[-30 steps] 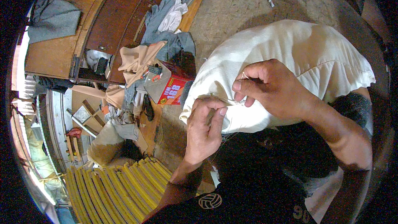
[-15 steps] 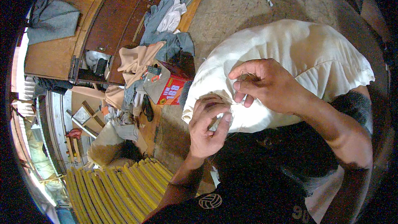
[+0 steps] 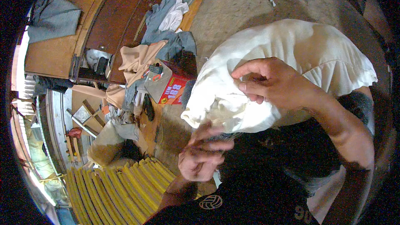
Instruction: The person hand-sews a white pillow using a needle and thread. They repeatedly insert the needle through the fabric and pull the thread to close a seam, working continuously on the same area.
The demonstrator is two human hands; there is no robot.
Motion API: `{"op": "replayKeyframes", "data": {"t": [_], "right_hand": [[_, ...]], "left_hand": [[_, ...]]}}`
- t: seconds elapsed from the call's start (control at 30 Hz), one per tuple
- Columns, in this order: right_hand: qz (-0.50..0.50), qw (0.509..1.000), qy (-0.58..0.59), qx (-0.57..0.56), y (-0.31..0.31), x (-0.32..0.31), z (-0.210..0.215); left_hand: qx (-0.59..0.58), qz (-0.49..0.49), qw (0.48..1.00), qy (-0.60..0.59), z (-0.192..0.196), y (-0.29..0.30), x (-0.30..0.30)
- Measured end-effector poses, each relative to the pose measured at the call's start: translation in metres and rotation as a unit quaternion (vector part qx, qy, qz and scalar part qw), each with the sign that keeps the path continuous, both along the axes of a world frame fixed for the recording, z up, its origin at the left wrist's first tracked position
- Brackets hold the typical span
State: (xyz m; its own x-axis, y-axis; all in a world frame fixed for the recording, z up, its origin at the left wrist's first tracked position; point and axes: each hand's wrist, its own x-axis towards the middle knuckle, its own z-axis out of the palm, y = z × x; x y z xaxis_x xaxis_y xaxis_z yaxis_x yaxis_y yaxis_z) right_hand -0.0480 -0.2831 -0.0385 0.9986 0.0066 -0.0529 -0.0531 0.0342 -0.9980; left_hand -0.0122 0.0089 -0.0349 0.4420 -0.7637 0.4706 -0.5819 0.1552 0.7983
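Observation:
A plump cream-white cushion or stuffed cloth bag (image 3: 287,46) lies across my lap, with a seam along its right part. Its near left end (image 3: 223,110) is crumpled and brightly lit. My right hand (image 3: 275,83) hovers at the cushion's near side, fingers curled and the thumb close under the bent forefinger. Whatever those fingers hold is too small or hidden to make out. Below the cushion's left corner, my left hand (image 3: 204,154) is apart from the cloth, in front of my dark shirt, and smeared by motion.
Left of the cushion stands a red box (image 3: 171,89) with a dark handheld device (image 3: 156,69) on top. Peach cloth (image 3: 135,60) and grey-blue cloths (image 3: 181,43) lie beyond it. Yellow slats (image 3: 121,191) fill the lower left; wooden cabinets (image 3: 50,58) stand at the far left.
My left hand has come off the cushion's edge, moving down and toward me. My right hand has hardly moved; the thin thread seen at its fingers no longer shows.

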Motion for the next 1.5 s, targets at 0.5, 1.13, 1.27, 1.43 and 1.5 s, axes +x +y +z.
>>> {"op": "replayKeyframes", "data": {"t": [0.5,1.13,1.27,1.43,1.5], "right_hand": [[-0.017,0.966,-0.051,0.254,-0.023,-0.045,0.054],[-0.097,0.979,-0.073,0.161,-0.029,-0.058,0.064],[-0.09,0.98,-0.049,0.172,-0.025,-0.058,0.063],[-0.082,0.983,-0.022,0.163,-0.022,-0.057,0.061],[-0.078,0.987,-0.016,0.139,-0.02,-0.059,0.062]], "left_hand": [[0.414,0.099,0.682,0.594,-0.064,0.179,0.022],[0.342,0.33,0.87,-0.131,-0.087,0.091,0.007],[0.19,0.246,0.95,-0.024,-0.09,0.027,-0.01],[0.192,0.056,0.869,0.452,-0.083,0.077,-0.02],[0.172,0.028,0.748,0.64,-0.131,0.162,-0.024]]}}
